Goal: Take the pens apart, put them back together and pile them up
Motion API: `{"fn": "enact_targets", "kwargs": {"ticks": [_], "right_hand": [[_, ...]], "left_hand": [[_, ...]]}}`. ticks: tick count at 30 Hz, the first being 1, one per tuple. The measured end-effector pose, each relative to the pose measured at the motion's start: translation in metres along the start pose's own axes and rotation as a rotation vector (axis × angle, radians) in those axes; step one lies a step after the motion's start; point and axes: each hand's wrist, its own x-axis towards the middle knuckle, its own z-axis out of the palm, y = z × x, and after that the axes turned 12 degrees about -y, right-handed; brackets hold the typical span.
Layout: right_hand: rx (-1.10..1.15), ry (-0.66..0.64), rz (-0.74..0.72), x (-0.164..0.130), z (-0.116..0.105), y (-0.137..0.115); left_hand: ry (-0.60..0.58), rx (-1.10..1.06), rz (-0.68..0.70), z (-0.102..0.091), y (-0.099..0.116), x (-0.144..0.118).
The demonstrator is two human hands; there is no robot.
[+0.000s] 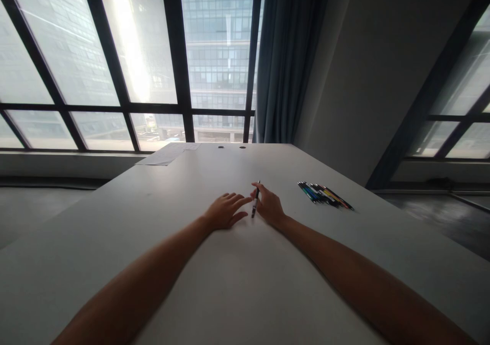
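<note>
My right hand is closed around a slim dark pen with a pale band near its lower end. The pen stands at a slant over the white table, its lower end close to the surface. Just left of it, my left hand rests low on the table with its fingers stretched out and apart. The left index fingertip comes very close to the pen; whether it touches, I cannot tell. To the right of my right hand lies a bunch of pens or pencils in dark, blue, green, yellow and red colours.
Sheets of paper lie at the table's far left edge. Two dark round holes sit near the far edge of the white table. Beyond are windows and a blue-grey curtain.
</note>
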Motion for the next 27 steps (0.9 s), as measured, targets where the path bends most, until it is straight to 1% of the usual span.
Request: {"fn": "enact_targets", "kwargs": {"ticks": [2,5,8,11,19,23,27], "right_hand": [[-0.016,0.014,-0.036,-0.001,-0.001,-0.004],[-0.025,0.022,-0.114,-0.002,-0.002,-0.007],[-0.032,0.024,-0.166,-0.004,-0.002,-0.008],[-0.028,0.027,-0.182,-0.004,-0.002,-0.006],[-0.045,-0.013,-0.283,-0.002,-0.003,-0.004],[-0.037,-0.024,-0.277,-0.002,-0.005,-0.006],[-0.025,-0.018,-0.236,-0.001,-0.005,-0.005]], "left_hand": [[-0.030,0.040,0.070,-0.002,0.003,0.001],[-0.046,0.072,0.084,-0.002,0.003,0.002],[-0.030,0.073,0.112,-0.001,0.001,0.002],[-0.003,0.073,0.149,0.000,0.000,0.002],[0.015,0.082,0.162,0.007,-0.001,0.002],[0.042,0.113,0.183,0.008,-0.001,0.002],[0.032,0.099,0.181,0.007,0.000,0.002]]}}
